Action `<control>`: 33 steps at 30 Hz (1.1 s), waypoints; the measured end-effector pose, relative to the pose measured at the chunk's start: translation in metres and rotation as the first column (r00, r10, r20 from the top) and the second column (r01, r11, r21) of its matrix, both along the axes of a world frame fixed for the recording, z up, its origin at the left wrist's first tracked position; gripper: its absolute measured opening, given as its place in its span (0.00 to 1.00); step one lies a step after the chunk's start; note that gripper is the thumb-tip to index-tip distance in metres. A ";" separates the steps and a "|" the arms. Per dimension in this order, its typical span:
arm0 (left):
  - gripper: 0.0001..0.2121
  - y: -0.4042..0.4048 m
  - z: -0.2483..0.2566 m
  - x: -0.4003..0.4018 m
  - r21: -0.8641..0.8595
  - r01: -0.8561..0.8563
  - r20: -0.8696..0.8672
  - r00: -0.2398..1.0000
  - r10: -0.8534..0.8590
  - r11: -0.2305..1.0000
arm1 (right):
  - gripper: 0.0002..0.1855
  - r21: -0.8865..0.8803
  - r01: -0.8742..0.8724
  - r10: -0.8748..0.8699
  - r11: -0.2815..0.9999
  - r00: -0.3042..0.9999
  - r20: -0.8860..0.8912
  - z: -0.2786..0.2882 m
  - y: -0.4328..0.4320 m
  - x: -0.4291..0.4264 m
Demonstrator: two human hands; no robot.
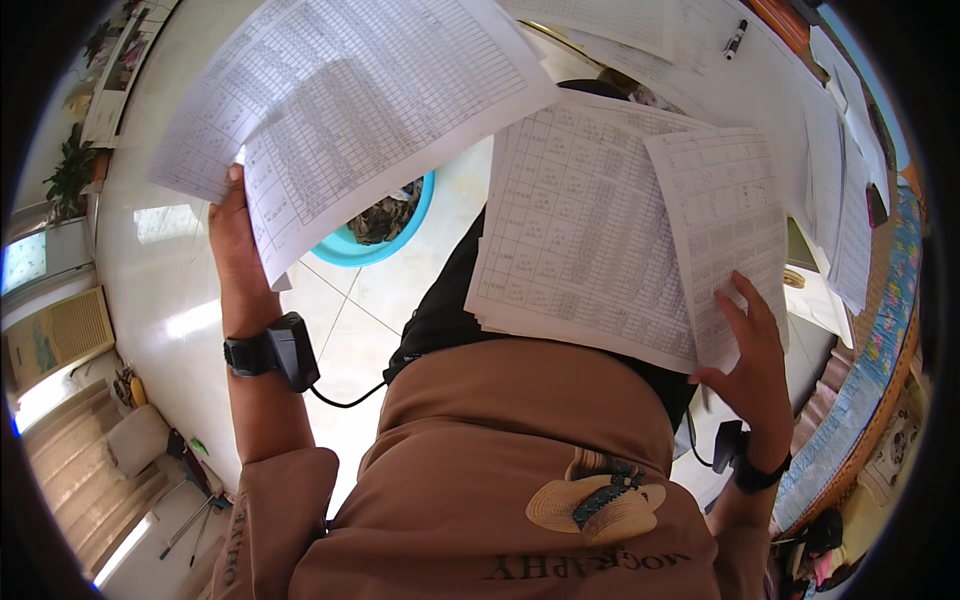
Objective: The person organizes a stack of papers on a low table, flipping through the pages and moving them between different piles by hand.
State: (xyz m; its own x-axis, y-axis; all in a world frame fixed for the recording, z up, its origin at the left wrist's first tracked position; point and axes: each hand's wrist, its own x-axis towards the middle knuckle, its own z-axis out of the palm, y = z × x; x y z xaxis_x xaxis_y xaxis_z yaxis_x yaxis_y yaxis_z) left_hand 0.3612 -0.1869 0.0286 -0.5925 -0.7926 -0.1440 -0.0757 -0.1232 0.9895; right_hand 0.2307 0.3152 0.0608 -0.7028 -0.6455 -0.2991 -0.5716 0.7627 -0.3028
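Note:
On the left, my left hand grips printed table sheets by their near left edge and holds them raised; they bend over and hide part of what lies beneath. A loose stack of similar printed sheets rests over my lap. On its right side a narrower-looking printed sheet overlaps it at an angle. My right hand is at this sheet's near right part, fingers apart and touching the paper, the thumb by its lower edge. Both wrists wear black straps with devices.
A light blue basin holding dark crumpled material stands on the tiled floor. At the upper right a white table bears a marker pen, more papers and a dark phone-like object. A floral blue cloth edge runs along the right.

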 end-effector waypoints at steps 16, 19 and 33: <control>0.21 0.017 0.007 -0.009 0.109 -0.046 -0.054 0.997 0.052 0.993 | 0.25 0.015 -0.035 0.037 0.999 0.972 -0.231 -0.028 -0.028 0.028; 0.20 0.020 0.009 -0.005 0.104 -0.061 -0.056 0.996 0.067 0.993 | 0.16 -0.121 -0.034 0.006 0.992 0.974 -0.228 -0.025 -0.034 0.025; 0.18 0.020 0.002 -0.005 0.216 -0.090 -0.121 0.986 0.118 0.972 | 0.18 -0.259 -0.340 0.299 0.904 0.936 -0.184 -0.019 -0.056 0.021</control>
State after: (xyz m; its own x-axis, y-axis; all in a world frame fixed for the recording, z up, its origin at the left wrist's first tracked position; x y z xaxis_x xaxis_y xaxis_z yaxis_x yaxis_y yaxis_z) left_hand 0.3564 -0.1666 0.0310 -0.5332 -0.8116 -0.2387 0.0787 -0.3285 0.9412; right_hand 0.2513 0.2590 0.0416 -0.4649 -0.8852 0.0133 -0.8215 0.4257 -0.3794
